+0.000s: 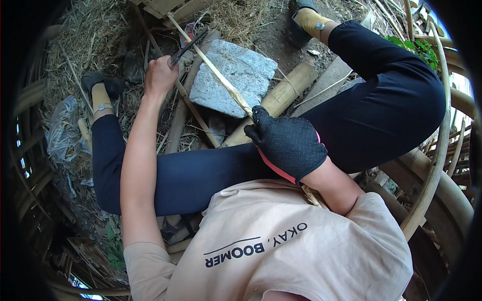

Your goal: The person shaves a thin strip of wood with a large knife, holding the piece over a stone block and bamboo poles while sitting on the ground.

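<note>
My bare left hand [160,76] is closed round the handle end of a dark-bladed knife [190,46]. The blade slants up and to the right, meeting or crossing a pale, thin bamboo strip [217,75]; whether it bites into the strip is not clear. In a black textured glove with pink edging, my right hand [290,145] grips that strip over my thigh. The strip runs from the far left, above a rough grey stone block [233,78], through the glove, and its other end [312,195] shows beside my right forearm.
A thick bamboo length [283,95] lies right of the stone, with flat boards [326,85] beyond it. Thin sticks [198,118] lie left of the stone. Dry straw [90,35] covers the ground, with a clear plastic bag [63,128] at left. Curved bamboo poles [437,140] stand at right.
</note>
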